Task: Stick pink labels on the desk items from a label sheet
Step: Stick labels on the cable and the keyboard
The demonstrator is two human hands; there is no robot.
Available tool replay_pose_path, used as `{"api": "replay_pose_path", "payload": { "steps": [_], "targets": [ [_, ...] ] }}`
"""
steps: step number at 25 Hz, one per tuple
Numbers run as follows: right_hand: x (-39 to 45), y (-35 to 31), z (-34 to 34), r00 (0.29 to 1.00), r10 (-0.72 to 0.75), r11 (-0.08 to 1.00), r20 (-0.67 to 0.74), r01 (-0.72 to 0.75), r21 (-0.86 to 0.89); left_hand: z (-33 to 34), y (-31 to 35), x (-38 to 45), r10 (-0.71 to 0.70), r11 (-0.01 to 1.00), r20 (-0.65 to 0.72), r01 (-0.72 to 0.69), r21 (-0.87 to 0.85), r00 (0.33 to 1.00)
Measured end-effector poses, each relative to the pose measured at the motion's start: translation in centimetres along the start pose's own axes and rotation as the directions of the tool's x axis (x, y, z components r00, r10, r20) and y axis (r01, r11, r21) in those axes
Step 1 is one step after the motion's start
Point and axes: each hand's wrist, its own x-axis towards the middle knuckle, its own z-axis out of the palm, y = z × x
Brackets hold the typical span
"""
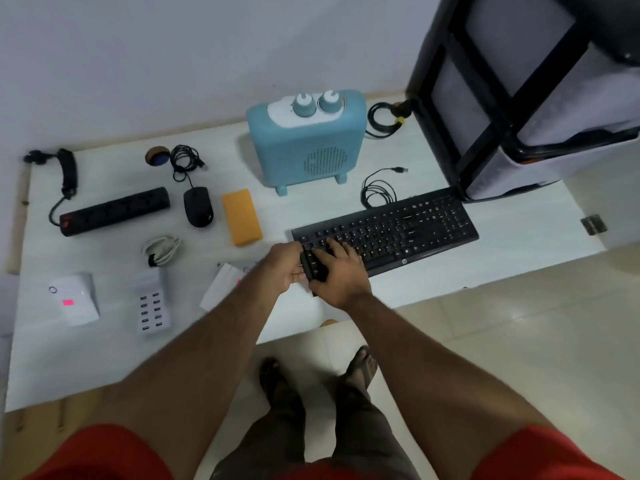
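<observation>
Both hands are meeting at the left end of the black keyboard (388,230) on the white surface (502,258): left hand (285,268) is gripping that end, right hand (337,271) is lying over the keys, fingers spread. White label sheet (221,285) is lying just left, partly hidden by the left forearm. One pink label (68,302) is sitting on the white box (78,299).

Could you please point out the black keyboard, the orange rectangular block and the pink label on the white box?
black keyboard (408,226): head view, on the middle keys.
orange rectangular block (241,216): head view, centre of its top face.
pink label (68,302): head view, its middle, on the white box (81,308).
</observation>
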Motion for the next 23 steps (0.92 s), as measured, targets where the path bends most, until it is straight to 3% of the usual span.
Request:
{"api": "replay_pose_path", "payload": {
  "steps": [4, 7, 9, 11, 14, 17, 21, 23],
  "targets": [
    [1.1, 1.3, 2.5, 0.997, 0.043, 0.998, 0.066, -0.040, -0.041, -0.5, -2.6, 3.0, -0.058, 0.998, 0.029, 0.059, -0.005, 0.998],
    [1.5, 0.7, 2.6, 0.993, 0.088, 0.996, 0.080, -0.087, -0.015, -0.9, -2.8, 2.9, -0.026, 0.999, -0.009, 0.026, -0.033, 1.000],
    [1.6, -0.7, 2.1, 0.988, 0.147, 0.989, 0.037, -0.147, 0.006, -1.9, -2.8, 2.5, 0.118, 0.990, -0.081, -0.111, 0.084, 0.990],
    [1.3, -3.4, 1.8, 0.982, 0.191, 0.979, -0.009, -0.190, 0.075, -4.5, -3.1, 1.7, 0.319, 0.911, -0.145, -0.261, 0.319, 0.936],
    [1.4, -7.7, 2.8, 0.964, 0.227, 0.938, 0.141, -0.256, 0.235, -8.5, -4.1, 0.0, 0.515, 0.778, -0.220, -0.343, 0.526, 0.829],
    [1.7, -11.3, 5.7, 0.949, 0.198, 0.906, 0.246, -0.273, 0.322, -12.8, -5.9, 0.3, 0.554, 0.737, -0.288, -0.299, 0.606, 0.781],
    [3.0, -13.0, 9.0, 0.953, 0.255, 0.908, 0.163, -0.294, 0.297, -15.7, -8.3, 2.2, 0.563, 0.555, -0.276, -0.109, 0.825, 0.779],
    [3.3, -12.8, 9.8, 0.957, 0.270, 0.919, 0.107, -0.289, 0.267, -16.0, -8.6, 2.9, 0.563, 0.526, -0.283, -0.073, 0.847, 0.777]
  ]
}}
